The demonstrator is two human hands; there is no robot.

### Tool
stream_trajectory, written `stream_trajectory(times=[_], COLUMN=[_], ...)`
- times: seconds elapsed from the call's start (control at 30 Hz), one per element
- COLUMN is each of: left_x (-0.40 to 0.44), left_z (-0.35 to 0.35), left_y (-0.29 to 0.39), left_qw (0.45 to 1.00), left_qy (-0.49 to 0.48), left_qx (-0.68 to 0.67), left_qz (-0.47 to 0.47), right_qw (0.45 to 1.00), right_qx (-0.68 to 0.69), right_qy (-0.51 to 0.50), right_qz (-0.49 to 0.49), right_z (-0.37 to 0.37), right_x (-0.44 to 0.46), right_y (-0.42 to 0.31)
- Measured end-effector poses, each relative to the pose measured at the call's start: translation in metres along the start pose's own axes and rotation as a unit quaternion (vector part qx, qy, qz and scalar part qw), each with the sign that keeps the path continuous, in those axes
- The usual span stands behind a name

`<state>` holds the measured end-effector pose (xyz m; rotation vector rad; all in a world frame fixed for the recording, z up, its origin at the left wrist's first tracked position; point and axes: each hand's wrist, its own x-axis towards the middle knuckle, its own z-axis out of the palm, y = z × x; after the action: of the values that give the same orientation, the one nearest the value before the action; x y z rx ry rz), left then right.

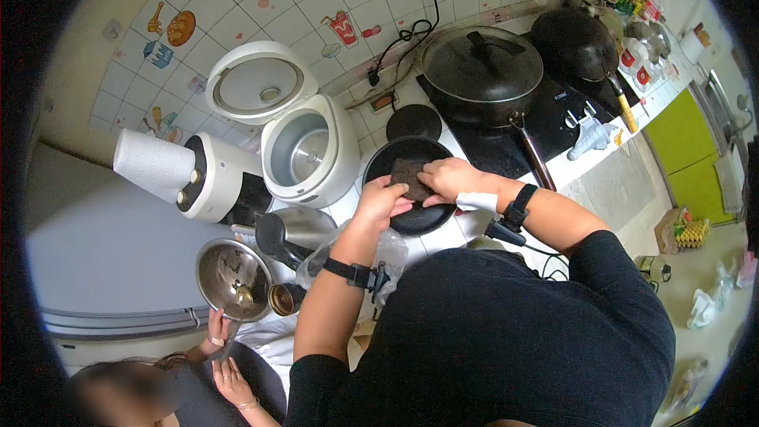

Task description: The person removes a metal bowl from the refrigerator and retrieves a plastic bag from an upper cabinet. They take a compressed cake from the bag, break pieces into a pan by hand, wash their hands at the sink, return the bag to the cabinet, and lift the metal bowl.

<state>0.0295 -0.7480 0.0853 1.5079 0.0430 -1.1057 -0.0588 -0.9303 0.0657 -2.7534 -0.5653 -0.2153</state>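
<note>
Both of my hands hold a dark brown, flat, rough-looking piece (411, 179) over a round black pan (419, 224) on the white tiled counter. My left hand (383, 202) grips its left side, thumb on top. Fingers of my right hand (447, 180) close on its right side. Beneath my left forearm lies a clear plastic bag (391, 257). Just behind the pan is a small round black disc (413, 122).
An open rice cooker (345, 150), a steel kettle (308, 227) and a steel bowl (209, 269) stand left. Another person's hand (231, 382) is at lower left. A lidded pan (482, 115) and a wok (573, 39) sit on the stove at right.
</note>
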Motion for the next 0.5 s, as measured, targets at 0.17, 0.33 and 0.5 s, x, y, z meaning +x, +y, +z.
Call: stream_trajectory(times=[0.17, 0.33, 0.5], left_x=[-0.006, 0.000, 0.009], left_z=[-0.006, -0.021, -0.025], left_y=[0.000, 0.004, 0.005], left_qw=[0.978, 0.967, 0.951], left_qy=[0.011, -0.067, -0.098], left_qx=[0.169, 0.198, 0.239], left_qz=[0.123, 0.146, 0.173], right_qw=[0.982, 0.965, 0.938], right_qx=[0.169, 0.186, 0.318], right_qy=[0.023, 0.082, -0.010], right_qz=[0.087, 0.165, 0.138], right_z=[-0.003, -0.012, -0.020], right_x=[-0.005, -0.004, -0.002], right_y=[0.008, 0.013, 0.013])
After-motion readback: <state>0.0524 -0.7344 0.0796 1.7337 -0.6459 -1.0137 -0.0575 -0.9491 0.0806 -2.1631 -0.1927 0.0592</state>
